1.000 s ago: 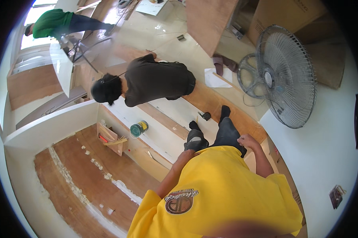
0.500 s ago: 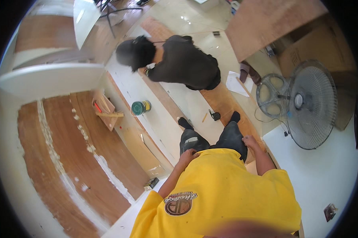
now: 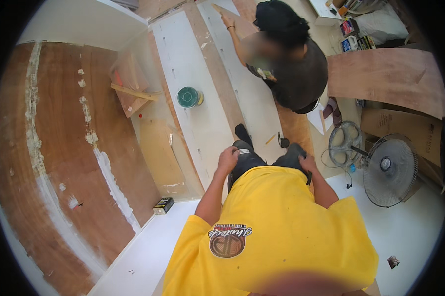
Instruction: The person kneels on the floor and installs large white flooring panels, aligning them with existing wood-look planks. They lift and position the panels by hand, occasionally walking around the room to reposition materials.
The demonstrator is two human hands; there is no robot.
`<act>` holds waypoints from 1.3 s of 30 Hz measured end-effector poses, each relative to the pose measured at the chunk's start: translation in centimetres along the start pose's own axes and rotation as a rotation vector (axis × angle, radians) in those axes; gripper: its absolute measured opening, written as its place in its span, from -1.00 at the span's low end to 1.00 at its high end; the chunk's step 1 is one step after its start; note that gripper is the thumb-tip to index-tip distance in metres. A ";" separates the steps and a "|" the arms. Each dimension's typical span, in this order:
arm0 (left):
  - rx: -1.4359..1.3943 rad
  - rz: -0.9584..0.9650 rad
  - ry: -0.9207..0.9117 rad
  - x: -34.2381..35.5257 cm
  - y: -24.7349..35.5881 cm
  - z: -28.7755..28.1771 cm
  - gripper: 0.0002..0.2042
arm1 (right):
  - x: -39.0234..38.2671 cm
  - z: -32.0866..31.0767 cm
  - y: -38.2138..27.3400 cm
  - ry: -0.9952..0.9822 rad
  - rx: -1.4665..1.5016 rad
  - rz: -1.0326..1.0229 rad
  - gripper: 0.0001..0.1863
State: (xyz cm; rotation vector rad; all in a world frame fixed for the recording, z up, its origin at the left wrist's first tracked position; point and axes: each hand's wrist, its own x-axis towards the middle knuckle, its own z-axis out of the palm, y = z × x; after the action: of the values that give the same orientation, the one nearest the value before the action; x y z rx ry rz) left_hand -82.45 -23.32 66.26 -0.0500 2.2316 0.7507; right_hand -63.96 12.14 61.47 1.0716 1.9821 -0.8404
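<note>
Both my arms hang down along my yellow shirt to the dark trousers [image 3: 249, 159] on my bent legs. At the left thigh, my left hand [image 3: 227, 160] is closed on the cloth, its fingers partly turned from view. My right hand [image 3: 309, 163] pinches the trouser leg over the other thigh. Past my feet lie long white panels [image 3: 197, 133] with brown strips between them. By my right foot are a black tape measure [image 3: 283, 141] and a yellow pencil-like stick [image 3: 270, 139]. A green-lidded tub [image 3: 188, 97] stands on a panel to the left.
Ahead, a co-worker in dark clothes [image 3: 301, 74] crouches over the panels, one hand reaching far left. A standing fan [image 3: 390, 170] and a cardboard box [image 3: 405, 130] are at right. Wood scraps [image 3: 131, 91] and a small box [image 3: 163, 205] lie left, beside a brown plywood surface [image 3: 59, 128].
The view has swung, so the co-worker appears farther right and higher. The co-worker's arm now stretches out. My left hand has slid forward from the waist along the thigh.
</note>
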 end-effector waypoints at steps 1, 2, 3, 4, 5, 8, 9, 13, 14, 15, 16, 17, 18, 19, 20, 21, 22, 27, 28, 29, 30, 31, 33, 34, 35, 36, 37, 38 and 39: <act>-0.071 0.000 0.018 0.5 -1.9 -1.5 -0.70 | 0.2 -0.2 -1.8 0.030 0.042 0.005 -0.24; -0.068 -0.032 0.024 0.9 -3.9 -3.1 -0.70 | 0.2 -0.4 -3.6 0.091 0.094 -0.024 -0.23; -0.036 -0.038 0.048 1.1 -5.9 -4.5 -0.70 | 0.3 -0.1 -5.4 0.067 0.121 -0.012 -0.23; -0.033 -0.091 0.072 1.2 -7.8 -5.5 -0.70 | 0.6 0.3 -7.4 0.064 0.159 -0.034 -0.22; -0.045 -0.198 0.085 1.2 -9.4 -6.2 -0.70 | 0.9 0.3 -9.1 0.058 0.183 -0.013 -0.22; -0.130 -0.386 0.125 0.9 -13.1 -7.5 -0.70 | 1.5 -0.3 -13.9 -0.135 0.434 -0.047 -0.23; -0.252 -0.452 0.113 0.6 -13.8 -7.3 -0.70 | 1.6 -0.1 -15.4 -0.170 0.470 -0.049 -0.23; -0.281 -0.405 0.037 0.0 -14.2 -6.8 -0.70 | 4.4 0.8 -21.5 -0.326 0.504 -0.140 -0.20; -0.276 -0.393 0.007 0.2 -13.9 -6.9 -0.70 | 5.0 1.5 -23.0 -0.347 0.465 -0.136 -0.19; -0.186 -0.320 0.032 0.6 -13.4 -7.1 -0.70 | 5.5 1.8 -24.0 -0.394 0.402 -0.228 -0.24; -0.110 -0.263 0.050 0.9 -12.9 -7.3 -0.70 | 6.0 1.4 -24.8 -0.402 0.310 -0.243 -0.28; -0.043 -0.218 0.047 1.7 -12.5 -7.9 -0.70 | 6.6 0.8 -26.0 -0.402 0.216 -0.259 -0.32; -0.046 -0.222 0.058 2.7 -12.1 -8.9 -0.69 | 7.2 0.5 -27.5 -0.397 0.116 -0.248 -0.31; -0.056 -0.246 0.049 3.6 -11.7 -9.9 -0.69 | 7.9 0.0 -28.9 -0.393 0.014 -0.235 -0.31; -0.070 -0.287 0.032 4.7 -11.3 -11.1 -0.68 | 8.6 -0.6 -30.5 -0.381 -0.090 -0.212 -0.31; -0.112 -0.312 0.039 5.6 -10.8 -12.4 -0.68 | 9.5 -1.4 -32.0 -0.402 -0.119 -0.264 -0.28; -0.151 -0.352 0.030 6.6 -10.5 -14.1 -0.67 | 10.3 -2.1 -33.4 -0.415 -0.141 -0.298 -0.26; -0.307 -0.395 0.041 12.3 -7.8 -22.5 -0.72 | 14.6 -2.0 -37.1 -0.373 -0.112 -0.097 -0.08; -0.390 -0.367 0.112 13.6 -6.9 -23.8 -0.73 | 15.7 -2.1 -37.8 -0.425 -0.093 -0.105 -0.07; -0.456 -0.388 0.184 14.2 -6.0 -24.8 -0.74 | 16.4 -2.0 -38.2 -0.494 -0.085 -0.104 -0.05; -0.530 -0.407 0.206 14.7 -5.1 -25.4 -0.73 | 16.9 -2.1 -38.6 -0.560 -0.071 -0.080 -0.04; -0.592 -0.419 0.230 15.4 -4.2 -26.0 -0.73 | 17.2 -2.4 -39.0 -0.552 -0.100 -0.102 -0.05; -0.655 -0.396 0.231 16.8 -2.7 -26.6 -0.72 | 17.5 -3.2 -40.1 -0.488 -0.153 -0.107 -0.07; -0.631 -0.423 0.181 17.3 -2.2 -26.7 -0.72 | 17.5 -3.7 -40.7 -0.493 -0.145 -0.135 -0.08; -0.602 -0.432 0.139 17.7 -1.9 -26.5 -0.72 | 17.2 -4.0 -41.0 -0.493 -0.144 -0.150 -0.08; -0.575 -0.438 0.099 18.0 -1.8 -26.3 -0.72 | 17.2 -4.4 -41.3 -0.487 -0.153 -0.153 -0.08; -0.552 -0.472 0.056 18.3 -2.0 -26.1 -0.72 | 17.2 -4.4 -41.5 -0.494 -0.142 -0.140 -0.14; -0.539 -0.471 0.032 18.6 -2.3 -26.1 -0.72 | 17.5 -4.5 -41.5 -0.511 -0.100 -0.159 -0.17; -0.519 -0.484 0.008 18.8 -2.8 -26.1 -0.72 | 18.0 -4.1 -41.5 -0.552 -0.081 -0.159 -0.20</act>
State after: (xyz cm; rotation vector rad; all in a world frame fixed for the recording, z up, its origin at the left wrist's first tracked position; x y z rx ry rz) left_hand -112.22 -35.88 65.98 -0.8121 1.8607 1.0220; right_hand -108.54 4.40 57.18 0.5572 1.6234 -1.0034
